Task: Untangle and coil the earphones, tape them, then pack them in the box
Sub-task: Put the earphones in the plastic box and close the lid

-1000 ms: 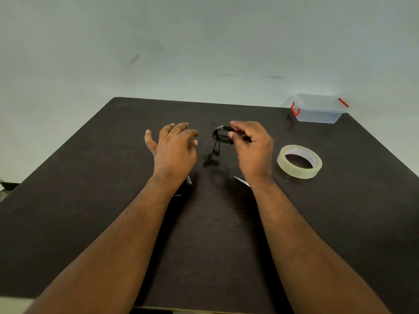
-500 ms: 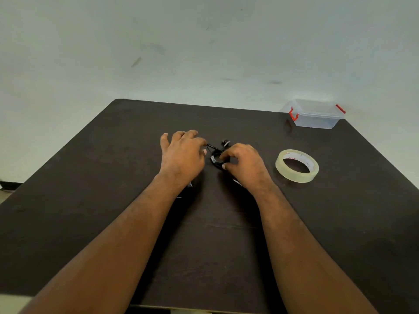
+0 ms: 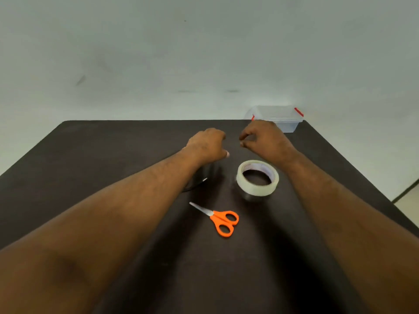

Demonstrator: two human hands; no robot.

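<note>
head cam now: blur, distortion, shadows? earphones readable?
Head view: motion-soft, left hand and right hand smeared; wide-angle bends the table edges; soft shadows under both forearms; tape roll and scissors legible; earphones not discernible against the dark top.

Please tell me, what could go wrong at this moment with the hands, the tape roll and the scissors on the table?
1. The earphones are hardly visible: only a thin dark cable shows under the left forearm, so the arm might drag or tangle it.
2. The tape roll lies just under the right hand; the wrist could knock it.
3. The scissors lie between the forearms, blades toward the left arm; pulling back could brush them.
</note>
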